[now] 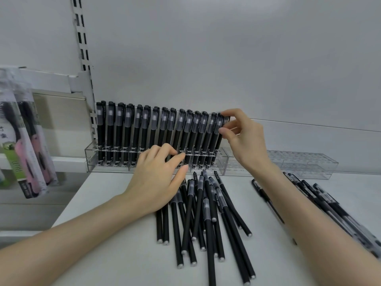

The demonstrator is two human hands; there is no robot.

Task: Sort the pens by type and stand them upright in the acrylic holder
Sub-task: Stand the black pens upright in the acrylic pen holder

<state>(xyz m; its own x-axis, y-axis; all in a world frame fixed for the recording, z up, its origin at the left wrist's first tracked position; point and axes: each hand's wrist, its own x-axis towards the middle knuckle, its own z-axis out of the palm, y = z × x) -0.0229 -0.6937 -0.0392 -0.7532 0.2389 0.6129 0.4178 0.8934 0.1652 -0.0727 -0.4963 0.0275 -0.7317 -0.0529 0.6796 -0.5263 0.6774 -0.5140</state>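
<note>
Black loose pens (206, 213) lie at 5 o'clock of your left hand (156, 176) (the nearer one), long axes running 6 to 12; its fingers curl at the holder (91, 157), grip unclear. Your right hand (241, 139) pinches the end pen (214, 141), upright in the holder.
</note>
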